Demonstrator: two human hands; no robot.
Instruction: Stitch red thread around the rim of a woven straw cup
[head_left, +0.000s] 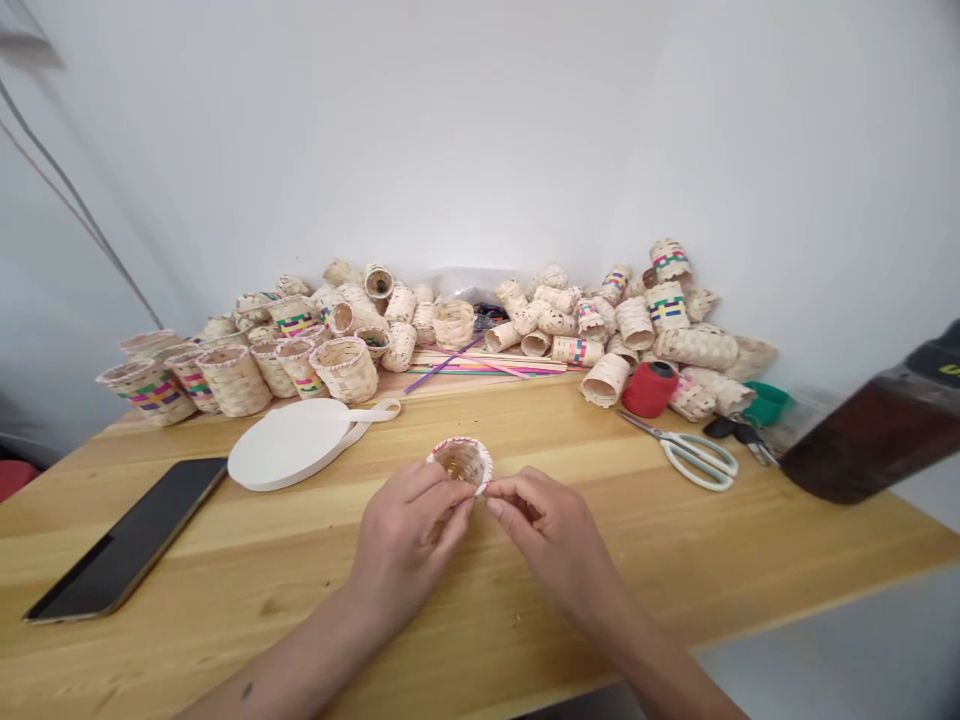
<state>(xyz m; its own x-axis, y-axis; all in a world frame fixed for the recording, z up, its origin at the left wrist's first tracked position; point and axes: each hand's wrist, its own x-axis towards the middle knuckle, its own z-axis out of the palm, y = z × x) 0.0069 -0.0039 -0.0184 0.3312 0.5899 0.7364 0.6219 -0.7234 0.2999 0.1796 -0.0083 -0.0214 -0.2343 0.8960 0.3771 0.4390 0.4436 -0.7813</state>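
Over the middle of the wooden table (645, 560), the person's left hand (409, 530) curls around a small woven basket (461, 465), and the right hand (551, 530) pinches its pink-edged rim closely. The mouth tilts up toward the person; only woven strips seem to show inside, though the view is poor. More baskets (236, 380) crowd the upper left.

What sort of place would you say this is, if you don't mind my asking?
Probably a basket-weaving workspace: a small woven basket is in hand, many more are heaped on the wooden table, and scissors lie nearby.
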